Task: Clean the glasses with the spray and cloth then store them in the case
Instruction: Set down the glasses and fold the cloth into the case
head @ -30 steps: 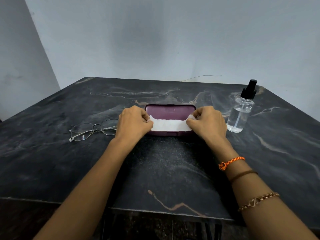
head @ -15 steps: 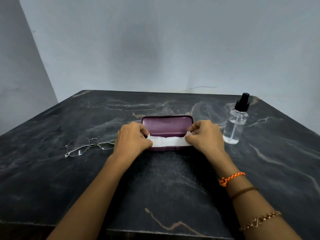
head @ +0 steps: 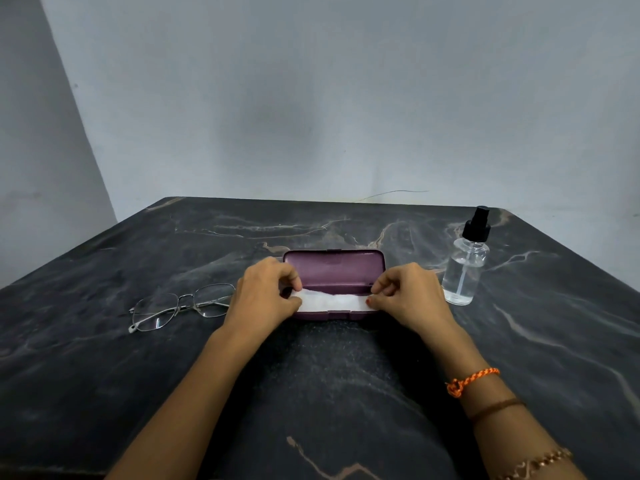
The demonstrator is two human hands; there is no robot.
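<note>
White folded cloth pinched at its 2 ends by left hand and right hand, held over open maroon plastic case (lid up), thin metal-framed glasses left of case, clear spray bottle with black nozzle right of case

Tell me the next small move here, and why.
Probably lift the cloth clear of the open case: both hands, left and right, pinch its ends, while the glasses and spray sit untouched on the table.
</note>
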